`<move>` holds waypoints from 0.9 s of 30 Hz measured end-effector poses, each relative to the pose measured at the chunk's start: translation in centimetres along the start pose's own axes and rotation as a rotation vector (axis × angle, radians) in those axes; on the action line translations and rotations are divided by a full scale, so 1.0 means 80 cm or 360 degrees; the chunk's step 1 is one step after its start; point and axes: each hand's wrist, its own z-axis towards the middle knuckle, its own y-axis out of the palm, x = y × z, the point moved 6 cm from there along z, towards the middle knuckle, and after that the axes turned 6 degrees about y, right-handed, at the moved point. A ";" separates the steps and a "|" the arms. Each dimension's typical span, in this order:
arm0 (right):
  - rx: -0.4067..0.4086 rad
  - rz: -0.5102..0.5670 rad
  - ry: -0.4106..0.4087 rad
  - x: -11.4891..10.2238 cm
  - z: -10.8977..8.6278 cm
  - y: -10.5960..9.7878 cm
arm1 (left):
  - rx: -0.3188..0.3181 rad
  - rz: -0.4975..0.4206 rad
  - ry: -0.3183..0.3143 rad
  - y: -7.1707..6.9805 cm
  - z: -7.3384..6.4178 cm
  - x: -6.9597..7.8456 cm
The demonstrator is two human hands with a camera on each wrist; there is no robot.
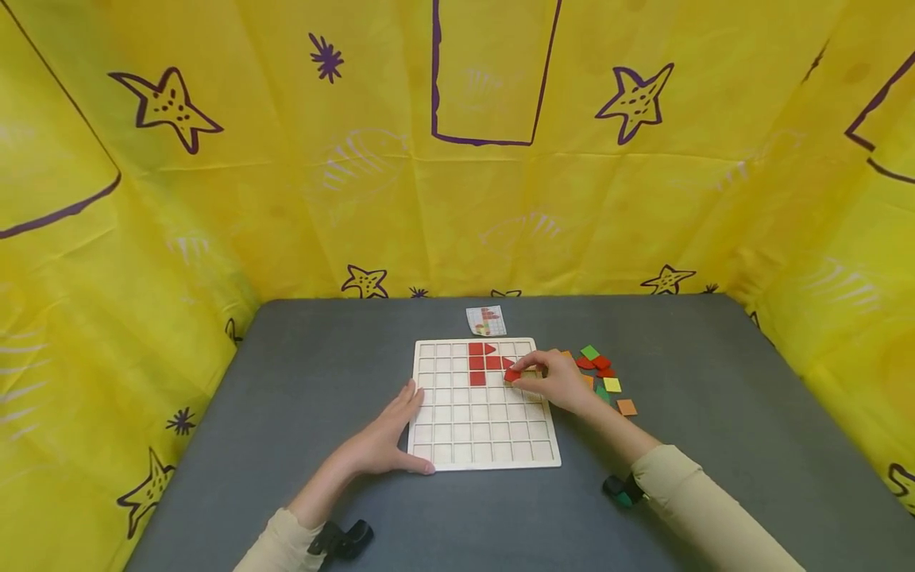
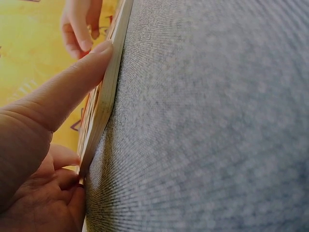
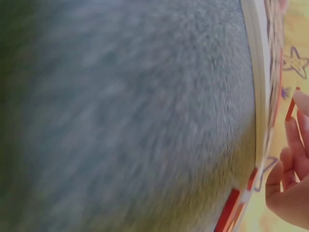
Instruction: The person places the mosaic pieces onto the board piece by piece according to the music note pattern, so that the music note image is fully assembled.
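Note:
A white grid board [image 1: 461, 433] lies on the table, with several red tiles [image 1: 476, 363] set in its upper cells. At the board's lower left corner is my left hand [image 1: 386, 437], its straight thumb on the front edge and its fingers along the left side. In the left wrist view that thumb [image 2: 72, 87] lies against the board's edge [image 2: 104, 104]. My right hand [image 1: 561, 380] pinches a red tile [image 1: 511, 375] over the upper right cells. Seen from the right wrist, this thin red tile [image 3: 292, 104] is held between thumb and fingertips, above the board.
A small picture card [image 1: 486, 320] with a coloured grid pattern lies behind the board. Right of the board is a loose pile of red, green, yellow and orange tiles [image 1: 611, 384], partly hidden by my right hand. Yellow patterned cloth [image 1: 486, 214] surrounds the grey table [image 1: 322, 357].

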 end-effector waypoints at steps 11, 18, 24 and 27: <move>-0.0056 -0.0182 -0.0247 -0.021 0.013 0.025 | 0.0017 -0.0021 0.0012 0.000 0.001 0.004; -0.0055 -0.0244 -0.0378 -0.032 0.014 0.029 | 0.0011 -0.0021 0.0006 0.000 0.001 0.003; -0.0055 -0.0219 -0.0361 -0.033 0.013 0.028 | 0.0009 -0.0022 -0.0013 -0.001 0.001 0.003; -0.0060 -0.0098 -0.0268 -0.026 0.013 0.021 | 0.0010 -0.0027 -0.0013 -0.001 0.001 0.002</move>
